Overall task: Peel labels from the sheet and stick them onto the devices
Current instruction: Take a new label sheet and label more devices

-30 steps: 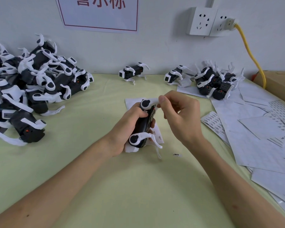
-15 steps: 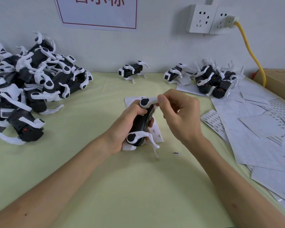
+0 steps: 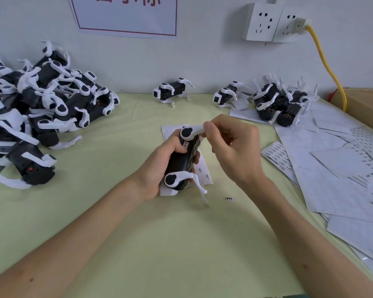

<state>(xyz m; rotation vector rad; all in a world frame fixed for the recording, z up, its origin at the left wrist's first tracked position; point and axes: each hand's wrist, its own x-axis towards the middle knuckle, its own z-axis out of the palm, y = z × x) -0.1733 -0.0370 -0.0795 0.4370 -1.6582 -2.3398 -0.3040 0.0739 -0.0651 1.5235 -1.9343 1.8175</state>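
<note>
One robot-dog device [image 3: 182, 162]: clenched lengthwise in left hand [image 3: 157, 168], flank up, likely to bare its labelling face.
Right hand [image 3: 235, 151]: pinching white leg [image 3: 192, 131] above the grip, apparently to hold it clear of stuck label [image 3: 185, 144].
Label sheet [image 3: 206, 175]: flat directly beneath the grip, within reach.
Stray label [image 3: 229, 198]: on cloth, below-right of the grip.

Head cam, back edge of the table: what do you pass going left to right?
Large pile of devices → lone device → second lone device → small cluster of devices → cardboard box.
</note>
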